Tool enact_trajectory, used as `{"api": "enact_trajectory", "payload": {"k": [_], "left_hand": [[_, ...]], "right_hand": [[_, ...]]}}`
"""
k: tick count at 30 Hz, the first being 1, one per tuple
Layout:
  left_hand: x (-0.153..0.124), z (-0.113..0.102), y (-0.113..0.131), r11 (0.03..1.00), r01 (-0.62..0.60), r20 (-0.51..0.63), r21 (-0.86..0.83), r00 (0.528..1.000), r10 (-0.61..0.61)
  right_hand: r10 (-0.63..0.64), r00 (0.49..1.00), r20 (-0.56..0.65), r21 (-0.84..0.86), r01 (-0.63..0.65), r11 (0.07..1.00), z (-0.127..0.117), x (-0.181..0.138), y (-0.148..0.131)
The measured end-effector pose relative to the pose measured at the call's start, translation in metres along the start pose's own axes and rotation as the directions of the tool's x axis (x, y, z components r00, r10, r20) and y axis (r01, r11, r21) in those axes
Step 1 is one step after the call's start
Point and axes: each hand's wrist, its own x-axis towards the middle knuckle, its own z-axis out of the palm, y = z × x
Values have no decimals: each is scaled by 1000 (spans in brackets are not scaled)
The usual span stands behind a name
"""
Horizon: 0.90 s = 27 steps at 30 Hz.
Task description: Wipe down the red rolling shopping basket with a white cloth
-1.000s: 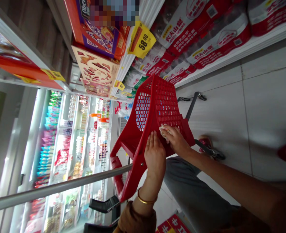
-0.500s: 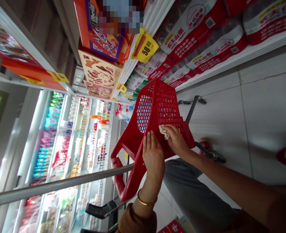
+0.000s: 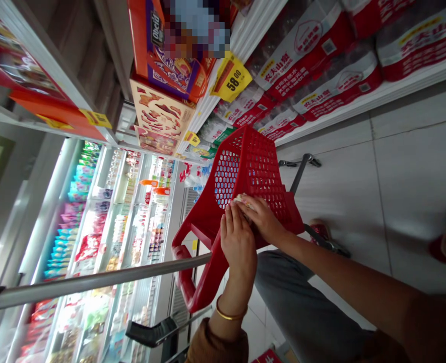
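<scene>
A red plastic basket [image 3: 260, 166] with honeycomb holes in its walls tilts on a wheeled cart frame. My left hand [image 3: 240, 244], with a gold bangle at the wrist, lies flat on the basket's near edge, fingers stretched out. Beside it, my right hand [image 3: 262, 219] presses a crumpled whitish cloth [image 3: 244, 201] against the basket's side near the rim. Most of the cloth is hidden under the right fingers, which are close to the left fingertips.
A metal bar [image 3: 105, 280] runs leftward from the basket, above a black handle [image 3: 150, 333]. Shelves of bottled water [image 3: 298, 55] and snack boxes [image 3: 162, 111] stand beyond, with a lit display cooler [image 3: 128, 212] at left. Another person's shoe [image 3: 444, 247] shows at right.
My right hand has slid the cloth leftward along the basket's side to the rim, up against my left fingers. My left hand stays nearly in place.
</scene>
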Motion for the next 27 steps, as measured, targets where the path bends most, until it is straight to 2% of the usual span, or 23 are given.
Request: {"api": "enact_trajectory", "payload": {"k": [5, 9, 11, 16, 19, 27], "left_hand": [[5, 1, 1, 1000, 11, 26, 23, 1000, -12], [11, 2, 5, 998, 49, 30, 47, 998, -51], [16, 2, 7, 996, 78, 29, 40, 996, -79], [33, 5, 16, 984, 171, -7, -44, 985, -171], [39, 11, 21, 971, 228, -42, -76, 972, -231], [25, 22, 19, 987, 157, -155, -32, 975, -160]], "right_hand": [[26, 1000, 3, -133, -26, 991, -2, -13, 14], [-3, 1000, 20, -169, 7, 986, -6, -20, 19], [9, 1000, -5, -156, -10, 988, -7, -20, 19], [135, 981, -143, -59, -144, 988, -11, -18, 21], [133, 976, -170, -39, -141, 989, -16, -22, 28], [143, 976, -166, -4, -146, 989, -22, -28, 28]]}}
